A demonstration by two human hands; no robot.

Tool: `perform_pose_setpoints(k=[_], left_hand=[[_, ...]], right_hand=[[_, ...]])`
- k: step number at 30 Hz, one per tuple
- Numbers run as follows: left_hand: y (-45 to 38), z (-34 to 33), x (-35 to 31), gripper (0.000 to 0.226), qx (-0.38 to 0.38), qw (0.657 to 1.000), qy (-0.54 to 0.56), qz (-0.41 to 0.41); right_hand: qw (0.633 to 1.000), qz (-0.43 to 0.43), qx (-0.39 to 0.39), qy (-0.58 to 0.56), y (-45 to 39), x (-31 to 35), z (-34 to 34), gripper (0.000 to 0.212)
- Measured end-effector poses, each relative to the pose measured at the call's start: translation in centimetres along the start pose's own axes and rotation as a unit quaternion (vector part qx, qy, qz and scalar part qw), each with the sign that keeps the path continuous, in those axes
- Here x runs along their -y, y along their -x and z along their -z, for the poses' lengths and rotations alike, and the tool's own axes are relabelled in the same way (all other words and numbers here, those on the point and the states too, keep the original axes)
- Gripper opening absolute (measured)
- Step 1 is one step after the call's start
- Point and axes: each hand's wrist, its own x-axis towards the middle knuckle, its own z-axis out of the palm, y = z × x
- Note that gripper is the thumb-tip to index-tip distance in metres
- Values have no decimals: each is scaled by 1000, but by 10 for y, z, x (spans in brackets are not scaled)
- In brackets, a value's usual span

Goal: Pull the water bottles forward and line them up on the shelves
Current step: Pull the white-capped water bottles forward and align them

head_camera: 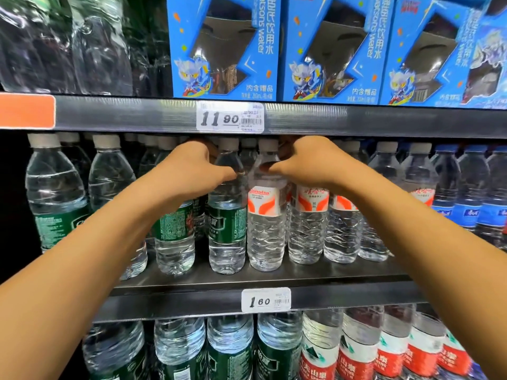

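Head view: both hands reached into middle shelf at bottle necks.
From left, green-label bottles stood full of clear water, pale caps on. Left hand curled round the shoulder of a green-label bottle at front, thumb across it. Just beside it, right hand gripped the neck of a red-and-white-label bottle, also full and standing upright at the shelf front. More red-and-white bottles sat set back to its right, then blue-label bottles. Above, blue cartons with cut-out windows; contents unclear. Lower shelf held green and red-label bottles.
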Motion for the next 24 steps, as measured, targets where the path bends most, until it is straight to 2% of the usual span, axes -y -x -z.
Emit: perform_pose_setpoints(k=[3, 5, 8, 10, 12, 14, 20, 24], left_hand=[[-3, 0, 3, 47, 1, 998, -54, -42], [-4, -3, 1, 44, -1, 993, -92, -69], [-3, -4, 1, 48, -16, 990, -116, -78], [0, -3, 0, 52, -13, 996, -80, -46], [1, -1, 1, 52, -7, 1000, -25, -7], [1, -1, 2, 51, 1, 1000, -1, -3], [1, -5, 4, 55, -27, 998, -43, -39], [1, -9, 4, 59, -49, 994, -75, -69]], right_hand=[[996, 7, -36, 84, -2, 6, -7, 67], [994, 10, -36, 100, -2, 10, -8, 68], [1000, 4, -5, 20, 3, 8, -4, 62], [996, -22, 7, -88, 5, 2, 1, 49], [990, -41, 11, -133, 7, -2, 3, 37], [993, -36, 11, -108, 5, -3, 1, 37], [995, -3, -46, 84, 0, 7, -10, 63], [993, 9, -50, 106, 2, 11, -11, 64]])
